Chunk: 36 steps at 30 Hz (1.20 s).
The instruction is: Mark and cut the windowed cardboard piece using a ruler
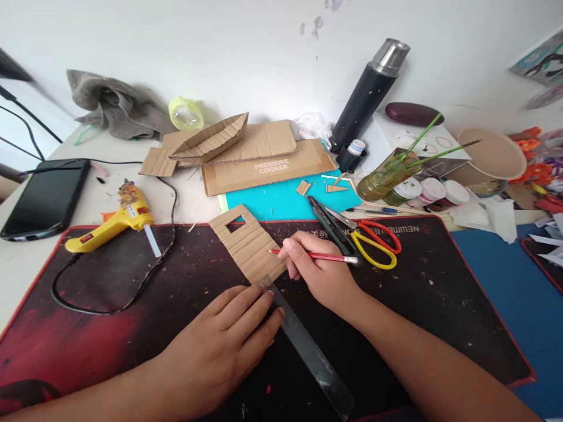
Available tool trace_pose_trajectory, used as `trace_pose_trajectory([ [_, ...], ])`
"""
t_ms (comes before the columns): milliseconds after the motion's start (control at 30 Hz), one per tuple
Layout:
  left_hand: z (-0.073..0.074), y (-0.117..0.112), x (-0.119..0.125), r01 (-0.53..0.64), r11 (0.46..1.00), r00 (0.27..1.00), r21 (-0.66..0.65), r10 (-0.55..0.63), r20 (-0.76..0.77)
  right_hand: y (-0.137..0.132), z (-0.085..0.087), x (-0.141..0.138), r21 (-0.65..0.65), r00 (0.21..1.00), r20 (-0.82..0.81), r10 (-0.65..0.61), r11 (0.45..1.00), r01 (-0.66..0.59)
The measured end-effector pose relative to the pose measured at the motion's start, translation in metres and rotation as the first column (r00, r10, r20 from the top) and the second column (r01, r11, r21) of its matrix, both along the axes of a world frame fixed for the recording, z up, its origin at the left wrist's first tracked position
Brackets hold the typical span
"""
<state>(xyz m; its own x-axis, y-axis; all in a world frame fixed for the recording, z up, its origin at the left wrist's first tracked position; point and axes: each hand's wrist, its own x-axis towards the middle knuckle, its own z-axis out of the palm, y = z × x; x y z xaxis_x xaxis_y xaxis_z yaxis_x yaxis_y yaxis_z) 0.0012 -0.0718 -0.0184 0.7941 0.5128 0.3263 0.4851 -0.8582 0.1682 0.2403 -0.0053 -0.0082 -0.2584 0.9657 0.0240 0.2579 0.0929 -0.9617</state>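
My right hand [319, 269] is closed around a red pencil [323, 255] with a white eraser. The pencil's point is over a piece of corrugated cardboard [246, 249] that has a rectangular hole cut near its top corner. Lying flat, the fingers of my left hand [237, 328] rest at the lower corner of the cardboard and on the end of a dark metal ruler [312, 349]. The ruler slants down to the right across the black mat [185, 346]. My left thumb is mostly hidden.
Left of the cardboard lies a yellow glue gun [116, 217] with its cord, near a black phone [46, 199]. Right of it are a utility knife [329, 228] and scissors [373, 243]. Behind stand a cardboard boat shape [211, 140], a thermos [369, 97] and a jar of brushes [380, 181].
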Motion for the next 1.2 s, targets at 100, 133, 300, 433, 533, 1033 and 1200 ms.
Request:
trace_pose_trajectory([
  [100,-0.0009,0.0,0.0003,0.004,1.0,1.0,-0.002,-0.004,0.004,0.0001,-0.0007,0.0001,0.007,1.0,-0.003,0.0,1.0,0.0],
  [133,-0.001,-0.0001,0.0003,0.004,1.0,1.0,-0.005,-0.004,0.004,0.0001,-0.001,0.0002,0.008,1.0,0.001,0.001,1.0,-0.001],
  [300,-0.0014,0.0001,0.0009,0.0,1.0,1.0,-0.001,0.0,0.013,-0.0005,-0.0024,0.0007,0.021,1.0,0.013,0.009,1.0,-0.009],
  [433,-0.0012,0.0013,0.0023,-0.006,1.0,1.0,0.009,0.006,0.019,-0.0001,-0.0023,0.001,0.017,1.0,0.005,0.011,1.0,-0.011],
  [533,-0.0009,0.0013,0.003,-0.005,1.0,1.0,0.012,0.005,0.023,0.0001,-0.002,0.0013,0.014,1.0,0.014,0.008,1.0,-0.008],
  [1033,-0.0027,0.0008,0.0029,-0.011,1.0,1.0,0.008,0.011,0.027,-0.0004,-0.0023,0.0009,0.03,1.0,0.027,0.007,1.0,-0.008],
  [1200,-0.0027,0.001,0.0032,-0.01,1.0,0.999,0.015,0.01,0.038,-0.0003,-0.0017,0.0013,0.032,1.0,0.023,0.008,0.999,-0.008],
])
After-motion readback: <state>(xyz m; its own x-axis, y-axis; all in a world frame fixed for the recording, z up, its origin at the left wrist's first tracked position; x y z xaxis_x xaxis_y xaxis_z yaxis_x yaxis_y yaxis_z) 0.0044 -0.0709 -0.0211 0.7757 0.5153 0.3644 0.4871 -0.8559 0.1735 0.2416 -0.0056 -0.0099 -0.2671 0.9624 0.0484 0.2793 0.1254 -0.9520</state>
